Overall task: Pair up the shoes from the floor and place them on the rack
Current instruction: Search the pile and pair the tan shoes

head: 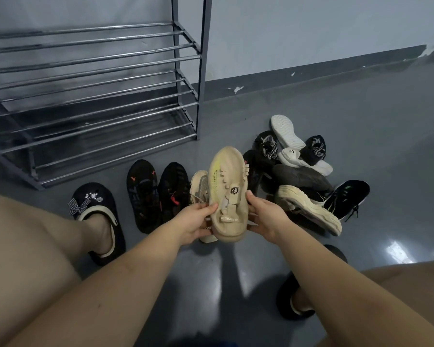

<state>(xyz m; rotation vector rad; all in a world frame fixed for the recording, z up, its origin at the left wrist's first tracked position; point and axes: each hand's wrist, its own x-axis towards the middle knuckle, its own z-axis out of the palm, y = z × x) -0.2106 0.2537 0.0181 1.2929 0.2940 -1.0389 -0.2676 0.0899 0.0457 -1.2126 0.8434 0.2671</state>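
Note:
Both hands hold a beige shoe above the floor, its side and sole turned toward me. My left hand grips its left edge near the heel, and my right hand grips the right edge. Behind it on the floor lies a second beige shoe, partly hidden. A pair of black shoes with orange marks lies side by side to the left. The grey metal shoe rack stands at the upper left with bare shelves.
A heap of shoes lies to the right: white soles, black sneakers, a cream chunky sneaker, a black sneaker. My feet wear dark clogs. The wall and skirting run behind.

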